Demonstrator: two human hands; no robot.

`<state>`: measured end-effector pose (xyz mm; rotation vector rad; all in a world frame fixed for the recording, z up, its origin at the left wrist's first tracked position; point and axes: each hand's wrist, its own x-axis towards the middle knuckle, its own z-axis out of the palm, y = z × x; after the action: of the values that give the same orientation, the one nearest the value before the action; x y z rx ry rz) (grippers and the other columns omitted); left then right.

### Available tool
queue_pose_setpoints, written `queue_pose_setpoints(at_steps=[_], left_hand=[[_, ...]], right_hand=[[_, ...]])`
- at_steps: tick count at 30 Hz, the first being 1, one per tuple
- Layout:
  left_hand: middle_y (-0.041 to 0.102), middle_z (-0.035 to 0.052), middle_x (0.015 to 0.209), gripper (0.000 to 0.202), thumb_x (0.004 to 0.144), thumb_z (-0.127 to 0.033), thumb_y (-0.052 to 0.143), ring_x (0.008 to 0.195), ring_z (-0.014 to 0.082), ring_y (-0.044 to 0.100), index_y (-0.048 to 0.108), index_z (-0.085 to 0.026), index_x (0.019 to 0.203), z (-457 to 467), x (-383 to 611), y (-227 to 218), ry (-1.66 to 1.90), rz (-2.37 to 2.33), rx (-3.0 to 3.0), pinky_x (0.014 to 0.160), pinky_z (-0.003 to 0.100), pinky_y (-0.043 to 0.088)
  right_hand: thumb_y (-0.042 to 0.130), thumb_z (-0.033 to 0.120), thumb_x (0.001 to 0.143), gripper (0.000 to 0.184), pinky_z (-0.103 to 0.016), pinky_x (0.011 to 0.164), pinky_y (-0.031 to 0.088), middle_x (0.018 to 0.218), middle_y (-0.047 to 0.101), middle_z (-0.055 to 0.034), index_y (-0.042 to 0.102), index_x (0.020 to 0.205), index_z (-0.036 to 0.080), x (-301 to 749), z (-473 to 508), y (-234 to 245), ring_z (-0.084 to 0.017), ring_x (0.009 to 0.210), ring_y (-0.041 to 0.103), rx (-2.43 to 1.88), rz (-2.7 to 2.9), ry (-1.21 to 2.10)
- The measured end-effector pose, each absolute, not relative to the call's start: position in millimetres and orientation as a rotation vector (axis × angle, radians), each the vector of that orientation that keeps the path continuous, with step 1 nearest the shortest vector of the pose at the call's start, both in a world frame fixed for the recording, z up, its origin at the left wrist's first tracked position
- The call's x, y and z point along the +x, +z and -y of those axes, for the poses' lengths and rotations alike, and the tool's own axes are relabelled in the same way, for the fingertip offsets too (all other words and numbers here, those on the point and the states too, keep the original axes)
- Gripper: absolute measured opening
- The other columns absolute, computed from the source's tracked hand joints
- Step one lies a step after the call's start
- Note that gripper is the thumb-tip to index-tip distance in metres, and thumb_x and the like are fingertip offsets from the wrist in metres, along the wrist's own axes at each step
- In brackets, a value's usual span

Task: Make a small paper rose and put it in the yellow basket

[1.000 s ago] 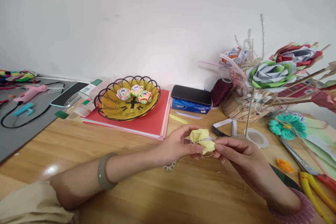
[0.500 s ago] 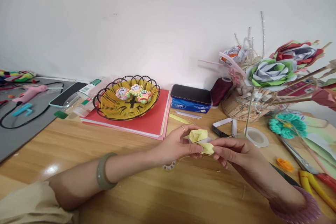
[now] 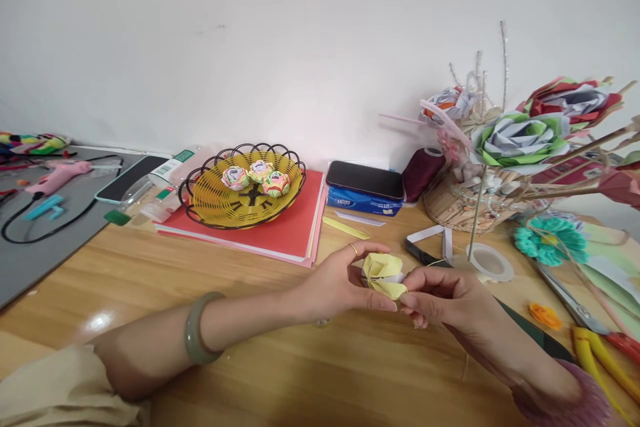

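Note:
Between my hands, above the wooden table, is a small yellow and white paper flower (image 3: 383, 272). My left hand (image 3: 345, 283) wraps it from the left, thumb in front and fingers behind. At its right edge, the thumb and forefinger of my right hand (image 3: 445, 293) pinch a yellow petal. A thin thread seems to run by the flower, but its path is partly hidden. Just behind lie a yellow paper strip (image 3: 347, 227) and a white strip (image 3: 361, 219). A small ring-like thing under my left hand is mostly covered.
A yellow wicker basket (image 3: 220, 203) with several paper flowers sits on red paper (image 3: 295, 240). Behind stands a blue tissue pack (image 3: 363, 199) bearing a phone (image 3: 365, 178). On the right are tape (image 3: 493, 263), scissors (image 3: 570, 300) and a flower arrangement (image 3: 520, 137); a pink glue gun (image 3: 57, 178) lies left.
The front yellow petal, which stuck out toward my right hand, now lies closer against the flower. My left thumb has slid down and right along its lower edge.

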<state>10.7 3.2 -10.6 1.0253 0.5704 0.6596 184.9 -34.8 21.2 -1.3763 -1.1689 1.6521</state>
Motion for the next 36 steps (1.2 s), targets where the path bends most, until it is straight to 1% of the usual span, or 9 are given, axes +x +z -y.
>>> queue_pose_setpoints(at_steps=[6,11,14,16,19,23,27,36], left_hand=[[0.056,0.0005,0.087,0.063,0.049,-0.017,0.08,0.076,0.0106,0.052,0.049,-0.017,0.104,-3,12,-12,0.679,-0.602,1.03,0.07,0.025,0.041],[0.056,0.0003,0.087,0.062,0.048,-0.017,0.08,0.076,0.0104,0.052,0.05,-0.017,0.103,-2,11,-11,0.679,-0.611,1.041,0.069,0.025,0.041],[0.056,0.0001,0.086,0.062,0.05,-0.017,0.079,0.075,0.0102,0.053,0.049,-0.017,0.104,-3,10,-11,0.68,-0.616,1.058,0.069,0.025,0.041],[0.056,0.0003,0.086,0.061,0.051,-0.017,0.079,0.075,0.0103,0.053,0.048,-0.017,0.104,-4,10,-10,0.691,-0.626,1.061,0.069,0.025,0.041],[0.056,0.0007,0.087,0.06,0.051,-0.018,0.079,0.076,0.0107,0.053,0.048,-0.017,0.103,-5,11,-10,0.703,-0.643,1.063,0.07,0.026,0.041],[0.055,0.0,0.086,0.062,0.049,-0.018,0.08,0.075,0.0105,0.052,0.048,-0.017,0.102,-3,11,-10,0.692,-0.644,1.061,0.068,0.025,0.041],[0.054,-0.0003,0.085,0.061,0.049,-0.018,0.08,0.074,0.0102,0.052,0.048,-0.017,0.101,-2,11,-10,0.697,-0.646,1.074,0.067,0.024,0.04],[0.055,0.0007,0.088,0.061,0.05,-0.02,0.08,0.076,0.0114,0.053,0.048,-0.017,0.101,-2,10,-7,0.704,-0.676,1.11,0.07,0.026,0.041]], right_hand=[[0.079,0.031,0.055,0.023,-0.019,0.048,0.036,0.05,0.055,0.0054,0.061,0.055,0.018,179,37,20,-0.006,0.047,0.045,-1.394,1.136,1.639],[0.079,0.034,0.056,0.024,-0.019,0.048,0.036,0.05,0.053,0.0057,0.061,0.054,0.018,180,37,21,-0.006,0.048,0.045,-1.404,1.156,1.625],[0.076,0.038,0.059,0.022,-0.021,0.051,0.04,0.056,0.057,0.0034,0.066,0.061,0.019,184,37,20,-0.007,0.05,0.048,-1.404,1.198,1.62],[0.073,0.042,0.062,0.024,-0.023,0.053,0.043,0.062,0.062,0.0005,0.069,0.068,0.019,187,36,18,-0.009,0.053,0.052,-1.402,1.217,1.618],[0.072,0.043,0.064,0.026,-0.024,0.055,0.044,0.066,0.064,-0.0017,0.069,0.071,0.018,189,35,17,-0.01,0.054,0.053,-1.407,1.24,1.601],[0.073,0.041,0.061,0.024,-0.023,0.052,0.042,0.059,0.059,0.0012,0.067,0.065,0.018,186,35,19,-0.009,0.052,0.05,-1.465,1.286,1.557],[0.074,0.04,0.058,0.025,-0.024,0.05,0.039,0.052,0.052,0.0038,0.06,0.056,0.02,179,37,20,-0.01,0.049,0.046,-1.488,1.273,1.523],[0.076,0.041,0.056,0.027,-0.024,0.047,0.036,0.051,0.049,0.0041,0.059,0.054,0.021,177,37,19,-0.01,0.047,0.042,-1.484,1.278,1.496]])
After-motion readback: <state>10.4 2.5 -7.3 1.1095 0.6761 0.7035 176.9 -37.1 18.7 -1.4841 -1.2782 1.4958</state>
